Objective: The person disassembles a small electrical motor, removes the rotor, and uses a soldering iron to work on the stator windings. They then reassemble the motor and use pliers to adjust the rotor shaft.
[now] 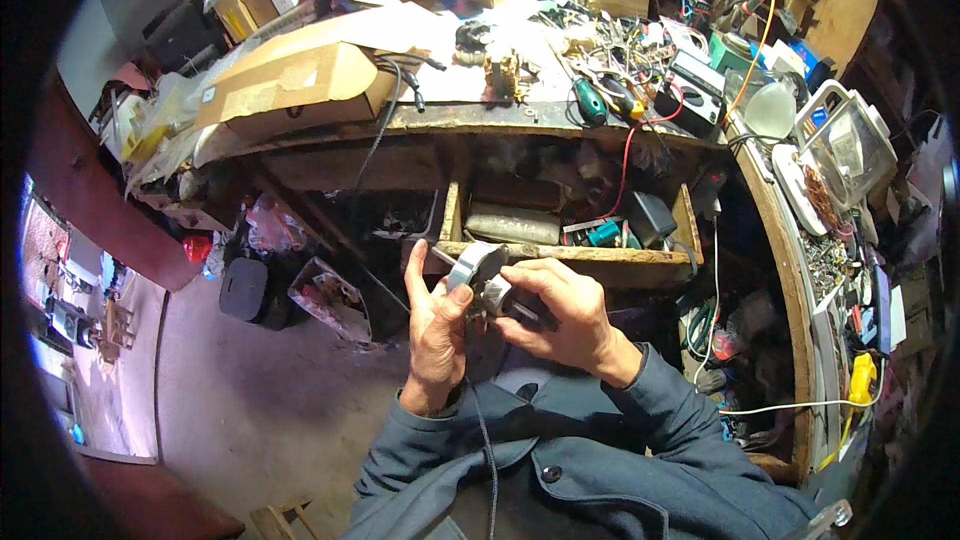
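Observation:
My left hand [437,330] holds a round device [476,266] with a pale silver rim and a dark inside, its thumb against the rim and its index finger raised. Up against it from the right, my right hand [562,312] has its thumb and fingers closed around a small light cylindrical part [495,292] at the device's side. Whether that part is joined to the device I cannot tell. A dark cord [487,440] hangs down from below my left hand across the jacket. Both hands are just in front of an open wooden drawer [600,255].
In the drawer lie a black adapter [652,218] and a grey block [513,228]. On the cluttered bench are a cardboard box [290,90], a green-handled screwdriver [590,100], a meter-like box [692,85] and loose wires. A white cable [790,407] crosses at right; a dark bin [245,290] stands at left.

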{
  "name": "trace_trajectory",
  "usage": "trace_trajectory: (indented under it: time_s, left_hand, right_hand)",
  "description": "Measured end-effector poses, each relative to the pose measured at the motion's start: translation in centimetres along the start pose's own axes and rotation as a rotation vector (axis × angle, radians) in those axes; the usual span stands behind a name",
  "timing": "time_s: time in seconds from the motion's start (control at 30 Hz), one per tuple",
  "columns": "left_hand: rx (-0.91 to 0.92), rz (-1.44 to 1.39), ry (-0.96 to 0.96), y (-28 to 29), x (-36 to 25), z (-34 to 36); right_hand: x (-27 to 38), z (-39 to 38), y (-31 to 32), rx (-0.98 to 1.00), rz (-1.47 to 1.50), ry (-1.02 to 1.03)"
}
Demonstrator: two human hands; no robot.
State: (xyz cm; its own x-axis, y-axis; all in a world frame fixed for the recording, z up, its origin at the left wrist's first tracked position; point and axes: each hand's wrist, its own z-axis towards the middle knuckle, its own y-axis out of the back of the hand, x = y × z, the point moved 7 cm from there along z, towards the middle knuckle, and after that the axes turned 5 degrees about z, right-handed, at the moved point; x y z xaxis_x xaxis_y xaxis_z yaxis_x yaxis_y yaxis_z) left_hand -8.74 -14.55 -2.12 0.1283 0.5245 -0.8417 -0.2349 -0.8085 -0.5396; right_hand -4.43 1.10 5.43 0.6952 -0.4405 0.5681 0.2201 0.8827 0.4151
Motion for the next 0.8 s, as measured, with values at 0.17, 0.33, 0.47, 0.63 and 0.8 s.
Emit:
trace_trajectory:
  time_s: [0.17, 0.33, 0.47, 0.63, 0.8]
  left_hand:
    - [0.031, 0.017, 0.143, 0.8, 1.4, 0.4]
    - [0.061, 0.006, 0.158, 1.8, 2.2, 0.2]
    - [0.091, 0.027, 0.147, 1.3, 1.2, -0.5]
    - [0.198, 0.199, 0.189, -0.1, 1.8, -1.2]
    - [0.174, 0.365, 0.103, -0.4, 2.6, -1.6]
  right_hand:
    - [-2.6, -1.5, -0.4, 0.068, 0.151, -0.275]
    - [-2.8, -1.7, -1.3, 0.239, 0.354, -0.453]
    - [-2.8, -2.1, -1.4, 0.421, 0.638, -0.641]
    - [-4.1, -3.0, -3.1, 0.48, 0.451, -0.602]
    - [-4.7, -5.1, -3.8, 0.57, 0.501, -0.768]
